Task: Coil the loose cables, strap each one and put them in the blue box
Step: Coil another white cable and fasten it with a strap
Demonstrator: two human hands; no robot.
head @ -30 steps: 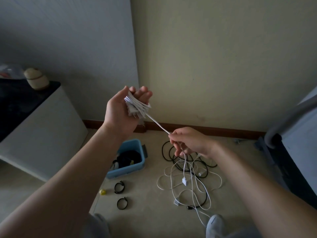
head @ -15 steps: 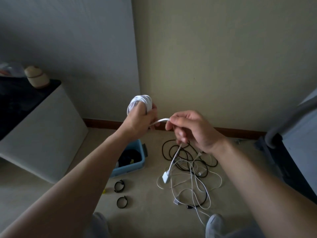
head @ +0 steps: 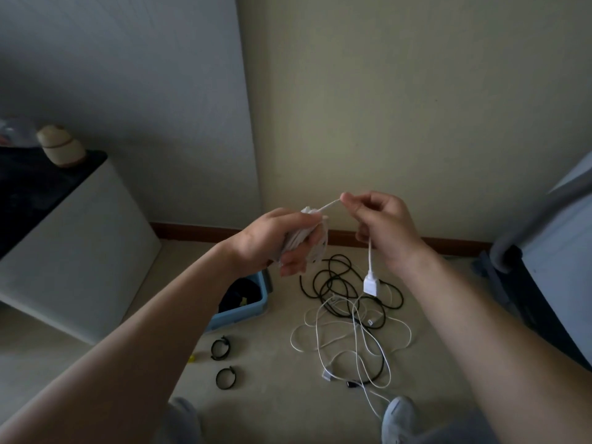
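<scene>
Above the floor, near its far edge: holding a white coil [head: 318,248] in the left hand [head: 272,241], fingers curled tight round the loops. Pinching the coil's loose tail between thumb and forefinger of the right hand [head: 387,229], just right of the coil and a little higher; other fingers curled in. Below that pinch, a short length hanging straight down, ending in a white plug [head: 371,285].

On the floor toward the far edge: blue box [head: 253,307], partly hidden behind the left forearm, with dark things inside. Just right of it, a black cable [head: 339,280] in loose loops, tangled with white cables [head: 320,331] spreading toward the near edge. Nearer than the box, 2 black straps [head: 220,347] closed into rings, lying apart from the tangle. At the left edge, a white cabinet [head: 80,251] with a dark top and a pale jar [head: 61,145] on it. At the near edge, a grey shoe [head: 398,415] just beside a white cable.
</scene>
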